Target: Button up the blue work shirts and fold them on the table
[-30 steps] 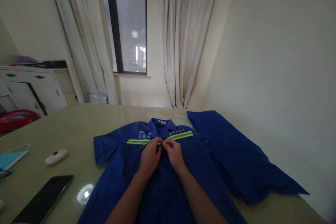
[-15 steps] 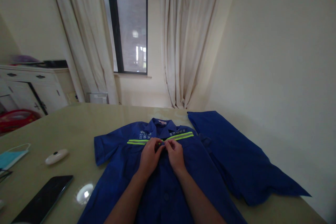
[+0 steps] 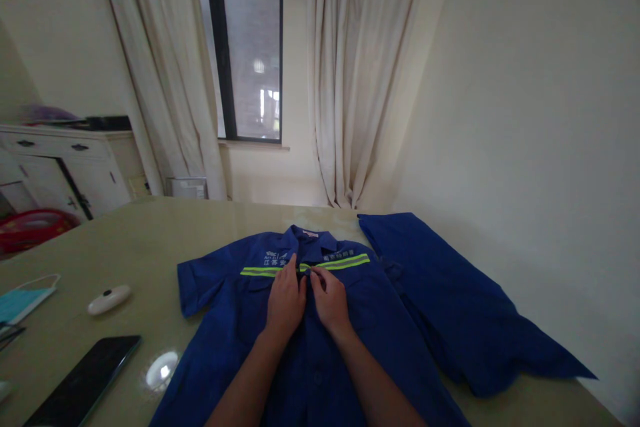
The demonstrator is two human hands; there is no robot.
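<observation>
A blue short-sleeved work shirt (image 3: 245, 333) lies front up on the table, collar pointing away from me. Yellow-green reflective strips cross its chest, and white lettering shows above them. My left hand (image 3: 286, 297) rests on the shirt front just left of the button placket, fingers stretched toward the collar and thumb apart. Close beside it, my right hand (image 3: 330, 297) pinches the placket edge at the height of the strips, thumb and index finger together. Whether a button is between those fingertips is too small to tell. A lower button (image 3: 317, 377) shows between my forearms.
Folded blue cloth (image 3: 450, 300) lies right of the shirt, near the wall. On the left of the table (image 3: 150, 233) are a phone (image 3: 85, 380), a white oval device (image 3: 109, 299) and a light-blue face mask (image 3: 25, 303). A white cabinet (image 3: 65, 153) stands behind at left.
My left hand has let go of the placket; its fingers have straightened and lie flat toward the collar. My right hand still pinches the edge, shifted slightly left.
</observation>
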